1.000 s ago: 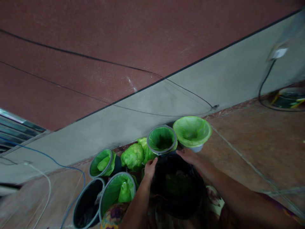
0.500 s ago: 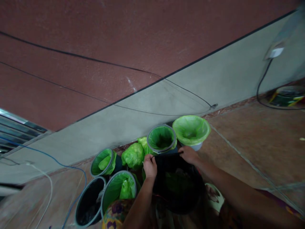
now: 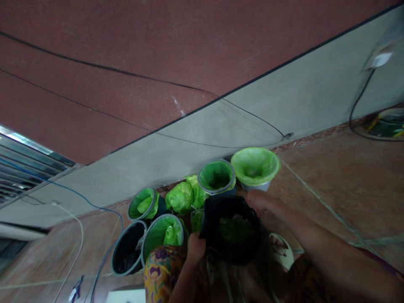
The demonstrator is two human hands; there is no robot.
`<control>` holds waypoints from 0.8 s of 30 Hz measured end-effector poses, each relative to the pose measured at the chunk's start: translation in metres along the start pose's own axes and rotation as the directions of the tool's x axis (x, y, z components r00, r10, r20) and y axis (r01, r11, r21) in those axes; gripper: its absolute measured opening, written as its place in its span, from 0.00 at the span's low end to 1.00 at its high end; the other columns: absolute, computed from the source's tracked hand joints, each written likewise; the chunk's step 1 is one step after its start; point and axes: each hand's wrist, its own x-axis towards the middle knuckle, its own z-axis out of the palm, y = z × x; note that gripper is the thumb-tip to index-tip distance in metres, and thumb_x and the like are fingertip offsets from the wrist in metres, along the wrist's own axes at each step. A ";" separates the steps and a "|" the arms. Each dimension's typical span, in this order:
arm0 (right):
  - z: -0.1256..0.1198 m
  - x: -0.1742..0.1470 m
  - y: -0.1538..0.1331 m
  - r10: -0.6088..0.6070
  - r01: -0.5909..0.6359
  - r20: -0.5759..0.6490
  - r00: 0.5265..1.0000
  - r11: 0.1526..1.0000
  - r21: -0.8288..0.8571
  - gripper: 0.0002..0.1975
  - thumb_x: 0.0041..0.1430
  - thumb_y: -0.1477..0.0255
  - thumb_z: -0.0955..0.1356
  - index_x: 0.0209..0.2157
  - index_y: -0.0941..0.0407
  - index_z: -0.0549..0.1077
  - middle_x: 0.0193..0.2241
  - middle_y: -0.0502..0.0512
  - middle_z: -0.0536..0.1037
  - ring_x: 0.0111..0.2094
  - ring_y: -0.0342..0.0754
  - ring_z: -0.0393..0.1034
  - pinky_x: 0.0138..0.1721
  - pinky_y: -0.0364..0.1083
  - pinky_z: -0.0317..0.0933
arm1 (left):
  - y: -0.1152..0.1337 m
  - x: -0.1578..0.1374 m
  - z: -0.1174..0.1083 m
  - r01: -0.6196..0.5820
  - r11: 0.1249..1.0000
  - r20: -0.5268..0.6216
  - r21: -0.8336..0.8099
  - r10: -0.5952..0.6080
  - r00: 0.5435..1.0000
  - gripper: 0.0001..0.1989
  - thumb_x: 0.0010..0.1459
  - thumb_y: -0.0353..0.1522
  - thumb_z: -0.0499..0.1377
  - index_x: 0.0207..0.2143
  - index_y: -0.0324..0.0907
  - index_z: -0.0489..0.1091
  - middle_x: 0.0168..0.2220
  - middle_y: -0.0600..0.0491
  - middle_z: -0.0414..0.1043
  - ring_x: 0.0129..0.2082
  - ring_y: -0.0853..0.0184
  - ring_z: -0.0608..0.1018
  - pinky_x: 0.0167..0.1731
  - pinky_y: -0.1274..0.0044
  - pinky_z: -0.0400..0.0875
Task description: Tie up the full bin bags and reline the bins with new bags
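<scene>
A black bin bag (image 3: pixel 217 206) lines a dark bin held between my knees, its mouth spread wide. Deep inside it shows something green (image 3: pixel 236 229), too dim to name. My left hand (image 3: pixel 196 246) is closed on the bag's edge at the left side of the rim. At the upper right of the rim my right hand (image 3: pixel 257 200) is closed on the bag's edge too; its fingertips are partly hidden. Just beyond stand a bin with a green liner (image 3: pixel 216 176) and a pale bin with a light green liner (image 3: pixel 255 166).
To the left are two more green-lined bins (image 3: pixel 162 235), a bin with a black liner (image 3: pixel 128 248) and stuffed green bags (image 3: pixel 179 198). A blue cable (image 3: pixel 109 209) and a white cable (image 3: pixel 81 235) cross the tiled floor. A round white lid-like object (image 3: pixel 285 248) lies right of the bin.
My left hand has moved down along the left of the rim, and the bag's far edge, stretched straight before, now lies looser round the mouth. My right hand shifted slightly.
</scene>
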 end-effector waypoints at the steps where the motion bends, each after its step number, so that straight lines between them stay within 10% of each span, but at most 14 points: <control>1: -0.006 0.000 -0.005 -0.006 0.008 0.053 0.999 0.999 -0.033 0.11 0.46 0.81 0.68 0.14 0.59 0.71 0.13 0.55 0.70 0.21 0.47 0.68 0.25 0.44 0.55 | 0.001 -0.002 -0.003 0.002 0.998 -0.011 -0.058 -0.003 1.000 0.12 0.45 0.20 0.57 0.15 0.40 0.64 0.13 0.60 0.58 0.18 0.72 0.66 0.21 0.80 0.56; 12: -0.020 -0.008 -0.038 -0.230 0.238 -0.080 0.970 0.964 0.114 0.09 0.55 0.71 0.66 0.28 0.57 0.78 0.26 0.53 0.79 0.29 0.44 0.69 0.31 0.43 0.56 | 0.063 -0.031 -0.037 -0.106 0.767 -0.094 -0.633 0.060 0.994 0.11 0.45 0.36 0.65 0.31 0.39 0.75 0.24 0.56 0.72 0.22 0.74 0.70 0.24 0.81 0.65; 17: -0.019 -0.015 -0.060 -0.338 0.368 -0.146 0.930 0.831 0.418 0.11 0.55 0.66 0.65 0.29 0.57 0.77 0.25 0.51 0.77 0.28 0.43 0.68 0.33 0.43 0.59 | 0.110 -0.048 -0.053 -0.353 0.728 -0.125 -0.588 0.349 0.929 0.14 0.49 0.39 0.65 0.35 0.39 0.77 0.30 0.53 0.77 0.30 0.69 0.76 0.34 0.77 0.71; 24: -0.017 -0.026 -0.086 -0.341 0.368 -0.179 0.923 0.640 0.674 0.15 0.56 0.59 0.66 0.29 0.57 0.73 0.23 0.50 0.75 0.25 0.42 0.67 0.31 0.43 0.60 | 0.118 -0.037 -0.045 -0.434 0.750 -0.112 -0.499 0.441 0.891 0.10 0.52 0.34 0.62 0.36 0.40 0.77 0.33 0.51 0.79 0.34 0.66 0.78 0.40 0.75 0.72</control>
